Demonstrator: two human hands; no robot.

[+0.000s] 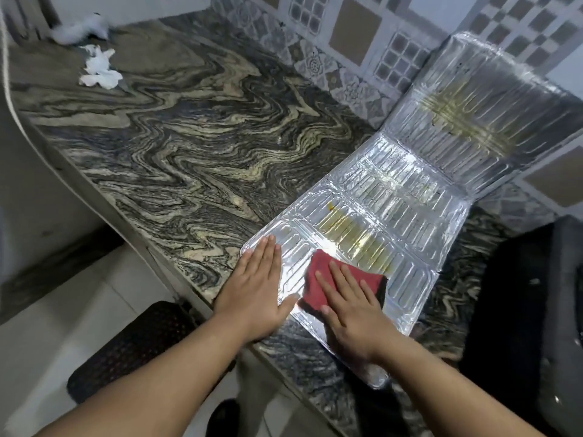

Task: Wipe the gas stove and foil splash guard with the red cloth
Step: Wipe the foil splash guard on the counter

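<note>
Two hands laid flat, fingers straight: red cloth (331, 280) is pressed under right hand (353, 313); foil splash guard (407, 197) is steadied by left hand (255, 294) on worktop (189, 137).

It was a home kitchen: a swirled granite counter (189, 127) ran below patterned wall tiles (356, 36), with a greasy foil splash guard (441, 159) at two o'clock.
</note>
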